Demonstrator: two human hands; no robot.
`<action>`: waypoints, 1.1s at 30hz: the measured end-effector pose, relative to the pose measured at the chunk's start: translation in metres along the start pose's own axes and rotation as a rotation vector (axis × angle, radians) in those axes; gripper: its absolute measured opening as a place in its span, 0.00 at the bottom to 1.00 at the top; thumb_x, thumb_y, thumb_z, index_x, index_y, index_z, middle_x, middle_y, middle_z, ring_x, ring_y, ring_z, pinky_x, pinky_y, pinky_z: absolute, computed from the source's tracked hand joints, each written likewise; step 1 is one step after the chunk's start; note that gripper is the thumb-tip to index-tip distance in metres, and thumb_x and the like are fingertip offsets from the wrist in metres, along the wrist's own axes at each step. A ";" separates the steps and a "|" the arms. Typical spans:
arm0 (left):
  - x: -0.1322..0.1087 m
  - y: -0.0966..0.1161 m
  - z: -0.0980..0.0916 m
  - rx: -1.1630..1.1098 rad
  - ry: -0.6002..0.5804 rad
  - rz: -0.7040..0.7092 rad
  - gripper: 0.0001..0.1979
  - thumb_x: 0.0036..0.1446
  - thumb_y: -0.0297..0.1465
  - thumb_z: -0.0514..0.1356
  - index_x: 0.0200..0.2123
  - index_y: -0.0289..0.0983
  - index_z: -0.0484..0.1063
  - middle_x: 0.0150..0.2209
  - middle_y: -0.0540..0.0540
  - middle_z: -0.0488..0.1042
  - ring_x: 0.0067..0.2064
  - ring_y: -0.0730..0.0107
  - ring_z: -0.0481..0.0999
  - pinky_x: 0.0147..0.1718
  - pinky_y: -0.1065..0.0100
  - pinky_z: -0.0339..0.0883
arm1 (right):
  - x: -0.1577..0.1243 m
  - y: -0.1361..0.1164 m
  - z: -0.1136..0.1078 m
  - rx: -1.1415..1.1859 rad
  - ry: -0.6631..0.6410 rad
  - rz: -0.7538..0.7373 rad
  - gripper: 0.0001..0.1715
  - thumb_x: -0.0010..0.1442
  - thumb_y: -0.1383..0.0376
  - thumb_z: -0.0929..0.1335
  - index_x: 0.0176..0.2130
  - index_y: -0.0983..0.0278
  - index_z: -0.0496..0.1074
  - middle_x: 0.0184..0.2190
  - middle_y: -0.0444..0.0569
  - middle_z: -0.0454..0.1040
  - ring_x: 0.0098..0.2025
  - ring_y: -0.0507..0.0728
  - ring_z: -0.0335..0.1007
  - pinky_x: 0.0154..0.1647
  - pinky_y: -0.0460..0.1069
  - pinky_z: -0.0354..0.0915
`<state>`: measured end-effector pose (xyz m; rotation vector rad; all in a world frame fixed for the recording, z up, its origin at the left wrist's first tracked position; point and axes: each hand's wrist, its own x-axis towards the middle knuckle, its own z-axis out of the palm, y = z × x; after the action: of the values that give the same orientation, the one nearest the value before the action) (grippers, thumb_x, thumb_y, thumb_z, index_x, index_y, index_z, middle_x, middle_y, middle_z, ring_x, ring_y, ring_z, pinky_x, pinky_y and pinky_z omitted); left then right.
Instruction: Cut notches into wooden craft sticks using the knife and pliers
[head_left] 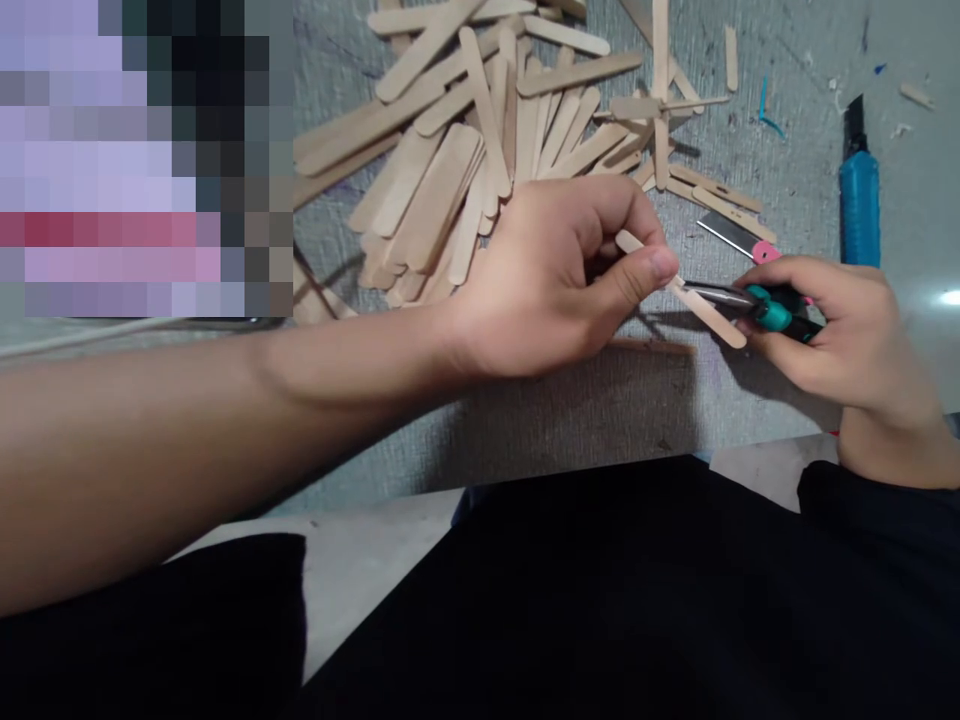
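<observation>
Between thumb and fingers, my left hand (570, 270) pinches a wooden craft stick (712, 315), which slants down to the right. My right hand (840, 320) is closed around a pair of pliers (772, 308) with teal and black handles. The metal jaws of the pliers meet the stick near its middle, just beside my left thumb; their exact bite is too small to make out. Just behind the pliers lies a cutter blade with a pink holder (765, 250), partly hidden by my right hand.
A heap of craft sticks (442, 190) spreads behind my left hand. Crossed sticks (660, 100) form a propeller-like shape at the back. A blue utility knife (859, 200) lies at the right, blade exposed. Small wood scraps (916, 96) and a blue strip (763, 105) dot the table.
</observation>
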<state>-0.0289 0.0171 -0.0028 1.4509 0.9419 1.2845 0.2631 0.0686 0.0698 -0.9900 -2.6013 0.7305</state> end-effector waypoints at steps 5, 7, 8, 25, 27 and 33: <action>0.004 -0.014 -0.005 0.001 -0.060 -0.028 0.26 0.65 0.57 0.78 0.35 0.43 0.77 0.23 0.52 0.70 0.24 0.72 0.64 0.18 0.64 0.51 | 0.001 -0.001 -0.008 -0.006 -0.070 0.055 0.13 0.67 0.63 0.79 0.51 0.52 0.85 0.44 0.45 0.91 0.42 0.63 0.88 0.41 0.58 0.80; 0.004 -0.015 -0.005 -0.024 -0.080 -0.007 0.27 0.60 0.55 0.82 0.34 0.42 0.76 0.22 0.52 0.69 0.23 0.74 0.62 0.17 0.64 0.49 | 0.002 -0.001 -0.009 -0.002 -0.082 0.067 0.12 0.67 0.63 0.79 0.51 0.52 0.86 0.44 0.45 0.91 0.41 0.63 0.88 0.41 0.59 0.80; 0.004 -0.013 -0.005 -0.013 -0.069 -0.025 0.26 0.61 0.54 0.81 0.34 0.42 0.77 0.22 0.52 0.69 0.23 0.74 0.62 0.18 0.64 0.50 | 0.002 -0.001 -0.010 -0.002 -0.090 0.076 0.12 0.67 0.62 0.79 0.51 0.53 0.86 0.44 0.46 0.91 0.41 0.63 0.88 0.40 0.59 0.80; 0.011 -0.004 -0.014 -0.081 -0.356 -0.127 0.16 0.65 0.39 0.82 0.38 0.41 0.80 0.25 0.51 0.80 0.21 0.76 0.72 0.16 0.71 0.61 | 0.005 0.005 -0.028 0.127 -0.348 0.185 0.14 0.70 0.52 0.80 0.53 0.50 0.87 0.42 0.44 0.90 0.36 0.63 0.85 0.30 0.56 0.75; 0.010 -0.007 -0.012 -0.115 -0.351 -0.107 0.15 0.64 0.38 0.82 0.38 0.43 0.80 0.24 0.53 0.80 0.20 0.77 0.72 0.16 0.71 0.61 | 0.004 0.003 -0.025 0.119 -0.325 0.183 0.12 0.69 0.52 0.80 0.51 0.49 0.87 0.41 0.43 0.89 0.34 0.62 0.84 0.29 0.56 0.73; 0.000 -0.005 -0.002 -0.144 -0.157 -0.154 0.19 0.68 0.42 0.79 0.36 0.41 0.75 0.22 0.54 0.75 0.19 0.78 0.69 0.15 0.71 0.55 | 0.001 -0.001 -0.012 0.028 -0.166 0.161 0.08 0.70 0.55 0.79 0.49 0.49 0.86 0.38 0.43 0.87 0.36 0.62 0.83 0.38 0.59 0.77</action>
<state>-0.0311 0.0190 -0.0081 1.3203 0.8229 1.0861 0.2662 0.0727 0.0803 -1.1884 -2.6642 0.9226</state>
